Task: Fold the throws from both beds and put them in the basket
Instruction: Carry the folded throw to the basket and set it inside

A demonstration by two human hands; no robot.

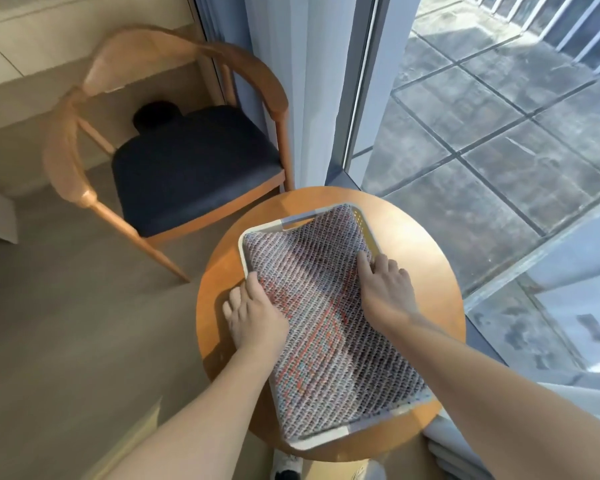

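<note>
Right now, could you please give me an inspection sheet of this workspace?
Surface: round wooden table, sunlit.
Job's things: folded woven throw lying in the white basket on the table.
Clutter: nothing seen.
Hands: left hand straddles the basket's left rim, thumb on the throw, grip unclear; right hand curls over the throw's right edge.
Cables: nothing seen.
Surroundings: wooden chair with dark seat, curtain, tiled balcony outside.

bright daylight from window (499,133) at right; chair (174,157) motion-blurred; wide-angle bending at edges.
</note>
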